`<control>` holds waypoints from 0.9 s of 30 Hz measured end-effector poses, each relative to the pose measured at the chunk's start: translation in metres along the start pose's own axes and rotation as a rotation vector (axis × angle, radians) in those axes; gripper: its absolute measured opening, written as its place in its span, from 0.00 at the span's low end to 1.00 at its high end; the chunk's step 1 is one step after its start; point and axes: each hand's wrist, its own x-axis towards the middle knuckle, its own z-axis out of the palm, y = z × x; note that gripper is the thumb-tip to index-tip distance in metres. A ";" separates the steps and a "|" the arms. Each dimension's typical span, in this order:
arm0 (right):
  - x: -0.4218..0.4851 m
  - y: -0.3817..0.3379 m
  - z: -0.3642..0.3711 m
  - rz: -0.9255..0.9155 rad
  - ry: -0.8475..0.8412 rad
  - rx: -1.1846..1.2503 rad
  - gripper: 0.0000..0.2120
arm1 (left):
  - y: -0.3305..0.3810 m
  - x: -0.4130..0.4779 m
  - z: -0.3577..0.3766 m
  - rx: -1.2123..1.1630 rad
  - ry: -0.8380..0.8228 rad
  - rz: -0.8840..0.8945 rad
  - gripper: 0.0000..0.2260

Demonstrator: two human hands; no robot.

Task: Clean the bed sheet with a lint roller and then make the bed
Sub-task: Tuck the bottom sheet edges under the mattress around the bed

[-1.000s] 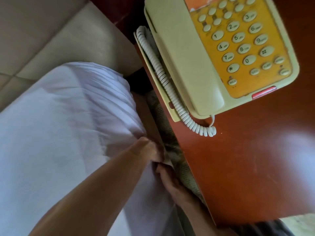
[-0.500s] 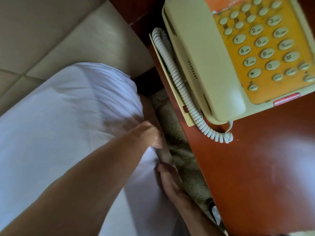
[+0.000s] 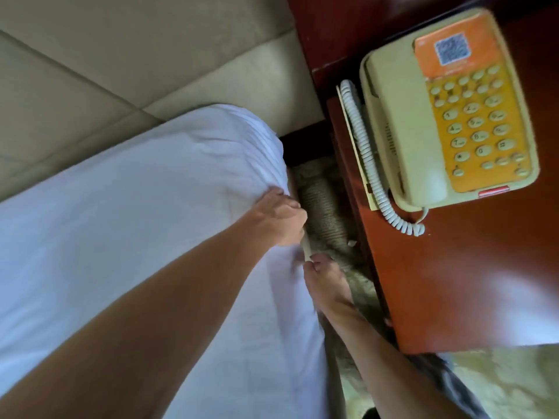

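— white bed sheet (image 3: 121,222): where does it lie?
— spread over the mattress, filling the left and lower part of the view. its corner is bunched in fine pleats up by the padded beige headboard (image 3: 121,71).
— and the hands?
— the left hand (image 3: 278,216) sits at the side edge just below that corner, fingers curled over and clutching a fold of the sheet. the right hand (image 3: 325,285) is just below it, low against the side of the mattress, knuckles bent at the sheet's edge beside a thin beige strip (image 3: 307,251). its fingertips are hidden, so i cannot tell whether it grasps the cloth or only pushes at it.
— what sits in the gap beside the bed?
— it's a narrow slot between the mattress and a red-brown wooden nightstand (image 3: 453,282). patterned olive carpet (image 3: 320,207) shows at the bottom.
— anything on the nightstand?
— a cream telephone (image 3: 472,125) with an orange keypad panel. its handset (image 3: 399,131) rests in the cradle, and the coiled cord (image 3: 366,164) runs down the left side and curls round at the near corner.
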 end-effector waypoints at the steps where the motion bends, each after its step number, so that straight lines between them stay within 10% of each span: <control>1: -0.009 -0.012 -0.004 -0.026 -0.010 0.000 0.16 | -0.005 -0.013 -0.001 -0.005 0.078 0.004 0.15; 11: -0.120 -0.118 -0.033 -0.252 -0.038 -0.241 0.18 | 0.001 -0.188 0.060 -0.661 0.312 -0.350 0.28; 22: -0.180 -0.129 0.011 -0.745 -0.399 -0.921 0.22 | 0.251 -0.268 0.153 -1.287 0.251 -0.551 0.33; 27: -0.182 -0.088 0.072 -1.044 -0.523 -1.291 0.30 | 0.289 -0.290 0.164 -1.466 0.528 -1.060 0.27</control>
